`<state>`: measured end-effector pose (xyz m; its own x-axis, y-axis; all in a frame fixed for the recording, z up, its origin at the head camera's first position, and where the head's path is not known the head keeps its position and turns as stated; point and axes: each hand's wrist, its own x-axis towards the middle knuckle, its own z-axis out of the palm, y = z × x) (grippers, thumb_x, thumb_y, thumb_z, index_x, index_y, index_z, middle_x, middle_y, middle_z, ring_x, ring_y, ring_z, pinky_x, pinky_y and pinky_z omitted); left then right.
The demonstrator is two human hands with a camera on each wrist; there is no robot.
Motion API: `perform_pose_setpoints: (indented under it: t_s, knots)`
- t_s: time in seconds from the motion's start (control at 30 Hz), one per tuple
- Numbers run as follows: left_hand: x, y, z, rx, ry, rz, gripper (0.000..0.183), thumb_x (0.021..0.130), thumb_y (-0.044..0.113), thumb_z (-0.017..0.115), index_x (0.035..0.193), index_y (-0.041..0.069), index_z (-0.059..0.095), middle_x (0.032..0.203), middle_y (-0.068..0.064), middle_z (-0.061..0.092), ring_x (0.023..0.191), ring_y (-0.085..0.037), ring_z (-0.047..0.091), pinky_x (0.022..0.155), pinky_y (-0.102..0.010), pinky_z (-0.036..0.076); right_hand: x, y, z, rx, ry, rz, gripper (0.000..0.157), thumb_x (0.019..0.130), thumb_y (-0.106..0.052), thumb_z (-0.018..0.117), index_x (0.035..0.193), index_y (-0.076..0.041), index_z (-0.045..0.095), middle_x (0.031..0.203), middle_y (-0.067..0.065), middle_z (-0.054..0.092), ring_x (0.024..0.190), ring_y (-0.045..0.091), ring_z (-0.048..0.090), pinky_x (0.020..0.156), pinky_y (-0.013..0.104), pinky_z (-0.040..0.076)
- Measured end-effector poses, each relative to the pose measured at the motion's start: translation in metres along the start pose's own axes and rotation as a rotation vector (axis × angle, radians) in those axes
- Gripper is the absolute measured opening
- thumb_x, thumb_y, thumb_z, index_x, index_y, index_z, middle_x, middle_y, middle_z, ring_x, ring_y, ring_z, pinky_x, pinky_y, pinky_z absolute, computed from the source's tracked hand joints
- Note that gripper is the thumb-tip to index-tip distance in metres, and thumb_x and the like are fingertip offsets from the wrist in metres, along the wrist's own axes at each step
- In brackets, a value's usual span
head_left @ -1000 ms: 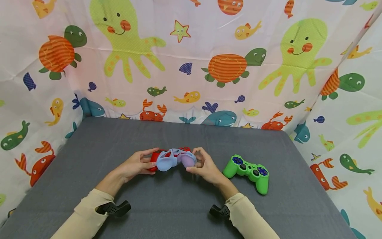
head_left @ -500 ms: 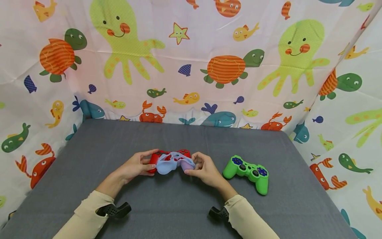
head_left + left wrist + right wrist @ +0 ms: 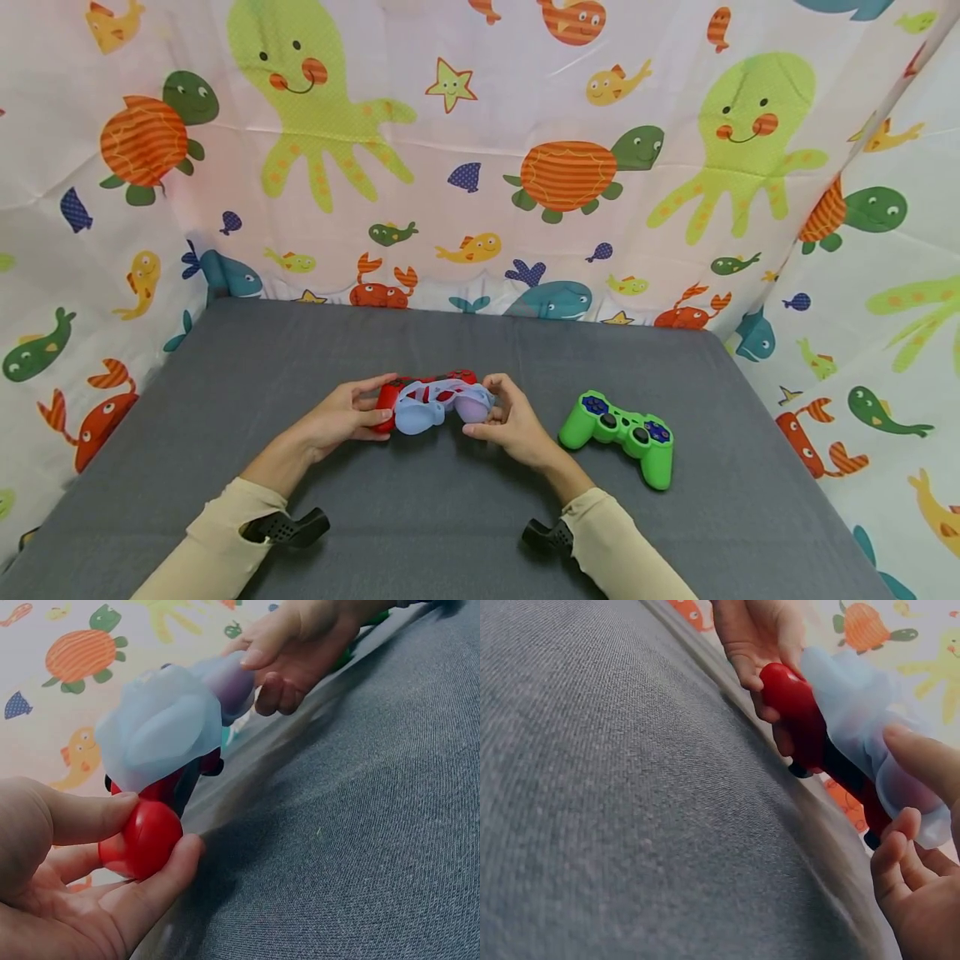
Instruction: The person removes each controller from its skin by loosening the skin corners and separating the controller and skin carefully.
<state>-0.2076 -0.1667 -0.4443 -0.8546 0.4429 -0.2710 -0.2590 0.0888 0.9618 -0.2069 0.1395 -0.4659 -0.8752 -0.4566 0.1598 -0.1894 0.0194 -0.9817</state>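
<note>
In the head view my left hand [image 3: 341, 421] grips the bare left handle of a red game controller [image 3: 387, 403], held above the table. The left wrist view shows the thumb and fingers around that rounded red handle [image 3: 152, 838]. A thin, pale blue silicone controller cover [image 3: 420, 415] lies loosely over the controller's front, and red shows through its openings. Its left pocket hangs off the left handle; its right pocket sits around the right handle, which looks lilac through it. My right hand [image 3: 513, 421] pinches this right end, thumb on the cover [image 3: 855, 705] in the right wrist view.
A green controller [image 3: 626, 433] with dark blue buttons lies on the grey cloth-covered table [image 3: 420, 533], right of my right hand. A curtain [image 3: 480, 167] with sea animals stands behind and along both sides. Black wrist straps [image 3: 288, 527] sit at both sleeves.
The controller and cover dip slightly, then tilt back up a little. The right hand shifts slightly at the cover's right end. The left hand keeps its grip; the green controller stays put.
</note>
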Motion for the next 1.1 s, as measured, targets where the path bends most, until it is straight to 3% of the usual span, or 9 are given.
perform_pose_setpoints:
  t_s: [0.23,0.5,0.77,0.9,1.1]
  knots:
    - [-0.0002,0.0001,0.0018,0.007,0.006,0.018,0.072,0.099,0.006,0.062,0.161,0.007,0.024,0.150,-0.032,0.044,0.106,-0.018,0.065,0.087,-0.039,0.060,-0.0004,0.0001,0.0011,0.002,0.057,0.032,0.047,0.087,0.003,0.073,0.125,0.003,0.045,0.119,0.007,0.051,0.060,0.006,0.056,0.054,0.022,0.044]
    - [0.0009,0.0006,0.0029,0.013,0.011,0.019,0.070,0.100,0.004,0.059,0.161,0.007,0.025,0.151,-0.034,0.042,0.111,-0.022,0.064,0.087,-0.040,0.060,-0.0010,-0.0010,-0.0018,-0.067,0.069,0.041,0.040,0.087,0.000,0.076,0.122,-0.003,0.056,0.105,0.003,0.058,0.048,0.005,0.045,0.046,0.020,0.039]
    - [0.0018,0.0011,0.0031,0.021,0.016,0.018,0.069,0.101,0.005,0.060,0.160,0.008,0.026,0.151,-0.033,0.043,0.114,-0.027,0.065,0.086,-0.040,0.061,-0.0007,0.0009,-0.0020,-0.075,0.070,0.013,0.032,0.085,0.004,0.076,0.110,0.004,0.056,0.098,0.003,0.060,0.046,0.004,0.039,0.047,0.018,0.035]
    - [0.0009,0.0021,0.0021,0.038,0.043,0.007,0.069,0.100,0.006,0.061,0.160,0.008,0.027,0.151,-0.032,0.044,0.111,-0.024,0.065,0.086,-0.039,0.061,0.0003,0.0028,-0.0023,-0.143,0.038,0.011,0.037,0.087,0.000,0.077,0.113,0.003,0.051,0.100,0.006,0.060,0.049,0.007,0.048,0.048,0.021,0.043]
    - [0.0002,0.0038,-0.0006,0.053,0.082,-0.006,0.070,0.099,0.008,0.064,0.160,0.010,0.030,0.149,-0.031,0.046,0.106,-0.022,0.067,0.086,-0.038,0.061,0.0008,-0.0001,-0.0030,-0.218,0.003,0.027,0.052,0.089,-0.007,0.076,0.130,-0.004,0.044,0.084,0.016,0.067,0.057,0.031,0.065,0.051,0.036,0.054]
